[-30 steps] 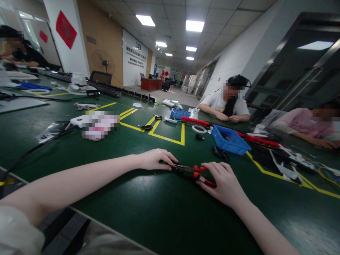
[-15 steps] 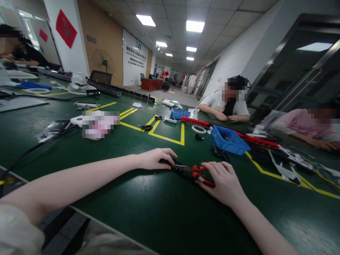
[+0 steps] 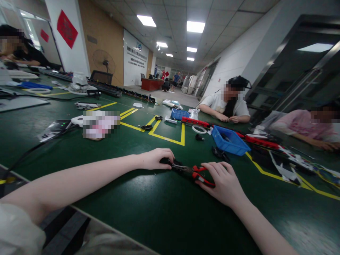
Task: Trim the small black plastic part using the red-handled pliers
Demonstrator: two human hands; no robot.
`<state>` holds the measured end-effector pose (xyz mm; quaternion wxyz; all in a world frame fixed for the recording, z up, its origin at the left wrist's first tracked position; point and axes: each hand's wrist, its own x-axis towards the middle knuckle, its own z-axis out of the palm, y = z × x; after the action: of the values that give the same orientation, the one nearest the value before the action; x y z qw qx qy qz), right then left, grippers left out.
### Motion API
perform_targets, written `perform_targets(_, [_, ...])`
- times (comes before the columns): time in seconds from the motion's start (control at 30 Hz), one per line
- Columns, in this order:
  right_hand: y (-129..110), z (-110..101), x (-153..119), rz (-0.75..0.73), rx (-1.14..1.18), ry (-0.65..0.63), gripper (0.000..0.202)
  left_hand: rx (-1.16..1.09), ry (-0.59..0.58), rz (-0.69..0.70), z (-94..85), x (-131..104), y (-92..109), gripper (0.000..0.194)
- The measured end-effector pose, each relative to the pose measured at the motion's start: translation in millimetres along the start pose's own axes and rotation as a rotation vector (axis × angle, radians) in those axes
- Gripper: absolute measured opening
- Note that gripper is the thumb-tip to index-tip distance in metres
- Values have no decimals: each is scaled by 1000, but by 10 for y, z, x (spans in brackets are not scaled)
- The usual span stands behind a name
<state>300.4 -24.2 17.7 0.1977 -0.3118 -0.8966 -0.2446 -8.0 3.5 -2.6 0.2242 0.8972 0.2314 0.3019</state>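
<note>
My right hand (image 3: 221, 180) is wrapped round the red-and-black handles of long-nose pliers (image 3: 196, 173), whose metal jaws point left. With bent fingers, my left hand (image 3: 159, 158) pinches a small black part (image 3: 166, 161). The tips of the pliers meet this part right beside my left fingertips. Whether the jaws grip it or only touch it, I cannot tell. Both hands are low over the green table (image 3: 148, 205). My left fingers hide much of the black part.
Beyond my right hand stands a blue bin (image 3: 230, 141), with black parts (image 3: 220, 153) before it. A white tape roll (image 3: 199, 129) and smaller blue bin (image 3: 180, 114) lie farther back. At left are a phone (image 3: 99, 125) and cable (image 3: 32, 150). Co-workers (image 3: 228, 102) sit across the table.
The fingers of my left hand have curled down closer onto the black part. My right hand and the pliers stay in nearly the same place.
</note>
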Motion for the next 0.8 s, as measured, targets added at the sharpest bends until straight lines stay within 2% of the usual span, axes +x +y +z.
perform_targets(0.8, [50,40,-44,57,51,-10,46,69,-78,17,-13,-10,4,15])
